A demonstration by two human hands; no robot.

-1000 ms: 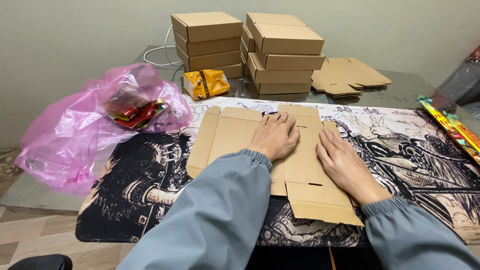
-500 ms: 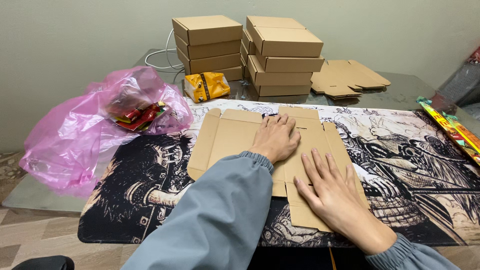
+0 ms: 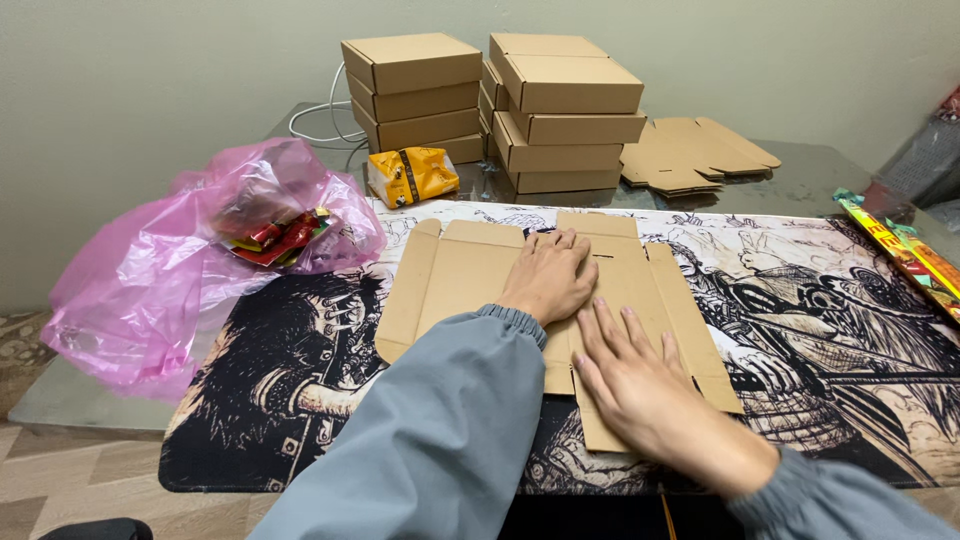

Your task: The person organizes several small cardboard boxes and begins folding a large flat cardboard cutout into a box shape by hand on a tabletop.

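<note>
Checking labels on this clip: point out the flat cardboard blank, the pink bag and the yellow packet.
Cardboard blank (image 3: pixel 470 275), head view, bare left panel.
Pink bag (image 3: pixel 150 270), head view, middle of the crumpled plastic.
Yellow packet (image 3: pixel 413 175), head view, its front face.

Plain brown cardboard blank (image 3: pixel 470 285); black-and-white comic-drawn mat (image 3: pixel 830 300); translucent pink bag (image 3: pixel 190 260) (red wrappers inside); yellow packet (image 3: pixel 412 175); grey-blue sleeves (image 3: pixel 440 430).

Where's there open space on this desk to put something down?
Bare mat lies right of the flat cardboard blank, before the colourful packets. Another patch: front left, below the pink bag. The back is crowded with stacked boxes.
</note>
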